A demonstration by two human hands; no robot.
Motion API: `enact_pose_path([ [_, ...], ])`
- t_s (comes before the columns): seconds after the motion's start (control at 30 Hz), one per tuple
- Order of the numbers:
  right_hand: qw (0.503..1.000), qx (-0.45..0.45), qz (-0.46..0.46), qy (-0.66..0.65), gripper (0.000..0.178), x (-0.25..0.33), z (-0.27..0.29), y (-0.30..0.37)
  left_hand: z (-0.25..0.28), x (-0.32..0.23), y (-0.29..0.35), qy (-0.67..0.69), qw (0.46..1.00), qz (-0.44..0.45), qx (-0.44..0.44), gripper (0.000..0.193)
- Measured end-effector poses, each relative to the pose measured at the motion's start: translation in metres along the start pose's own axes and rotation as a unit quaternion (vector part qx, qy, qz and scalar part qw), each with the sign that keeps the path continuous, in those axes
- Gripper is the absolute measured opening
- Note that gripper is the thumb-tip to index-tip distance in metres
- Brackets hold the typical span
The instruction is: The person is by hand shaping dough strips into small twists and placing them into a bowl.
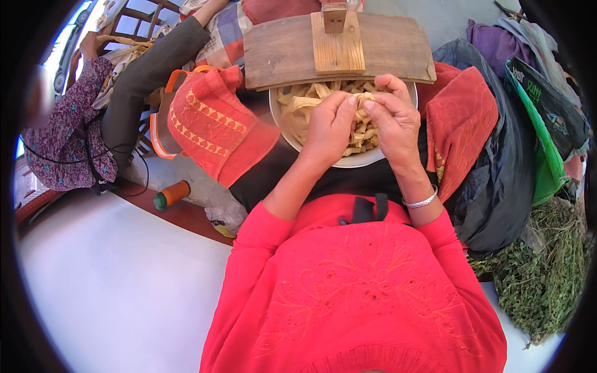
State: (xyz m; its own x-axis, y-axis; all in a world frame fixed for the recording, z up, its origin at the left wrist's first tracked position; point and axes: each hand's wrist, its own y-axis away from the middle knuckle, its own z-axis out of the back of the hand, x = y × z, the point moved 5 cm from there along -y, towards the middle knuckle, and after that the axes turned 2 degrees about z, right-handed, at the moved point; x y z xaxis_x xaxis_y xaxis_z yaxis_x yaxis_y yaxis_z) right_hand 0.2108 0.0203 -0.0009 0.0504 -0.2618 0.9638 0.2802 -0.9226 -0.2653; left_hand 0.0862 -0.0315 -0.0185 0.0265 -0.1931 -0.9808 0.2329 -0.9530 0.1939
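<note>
The pale tan strip (360, 107) lies right between the person's two hands, above the bowl (357, 161), so neither hand is clearly the nearer; the left hand (329, 124) meets it from the left with thumb and fingers pinching, and the right hand (395, 127) pinches it from the right, thumb toward thumb, the fingertips close together; its long axis cannot be told, since the fingers cover most of it and the visible part looks bunched; more tan strips (362, 138) fill the bowl just beneath, some curled, some lying lengthwise, close under both hands; beyond them the wooden board (280, 53) spans the bowl's far rim, with a lighter plank (339, 50) and a wooden block (334, 22) over its middle, so the far side is the one blocked, the right hand's upper fingers coming near the board's edge; a red patterned cloth (199, 118) lies to the left of the bowl and a second red cloth (463, 109) to the right; farther right are a black plastic bag (497, 174) and a heap of dry green herbs (541, 267)
</note>
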Motion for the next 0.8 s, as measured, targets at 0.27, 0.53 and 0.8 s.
enact_pose_path([
  [0.27, 0.988, -0.029, -0.076, -0.132, 0.023, -0.023, 0.019, -0.007, 0.025, -0.029, 0.035, -0.432, 0.855, -0.281, -0.061, 0.014],
  [0.53, 0.911, 0.330, 0.027, 0.246, 0.028, 0.027, -0.003, -0.018, 0.013, -0.042, 0.024, -0.451, 0.810, -0.374, 0.012, 0.014],
  [0.8, 0.871, 0.421, -0.113, 0.225, 0.020, 0.018, 0.016, -0.016, 0.024, -0.013, 0.024, -0.350, 0.912, -0.162, 0.142, 0.013],
])
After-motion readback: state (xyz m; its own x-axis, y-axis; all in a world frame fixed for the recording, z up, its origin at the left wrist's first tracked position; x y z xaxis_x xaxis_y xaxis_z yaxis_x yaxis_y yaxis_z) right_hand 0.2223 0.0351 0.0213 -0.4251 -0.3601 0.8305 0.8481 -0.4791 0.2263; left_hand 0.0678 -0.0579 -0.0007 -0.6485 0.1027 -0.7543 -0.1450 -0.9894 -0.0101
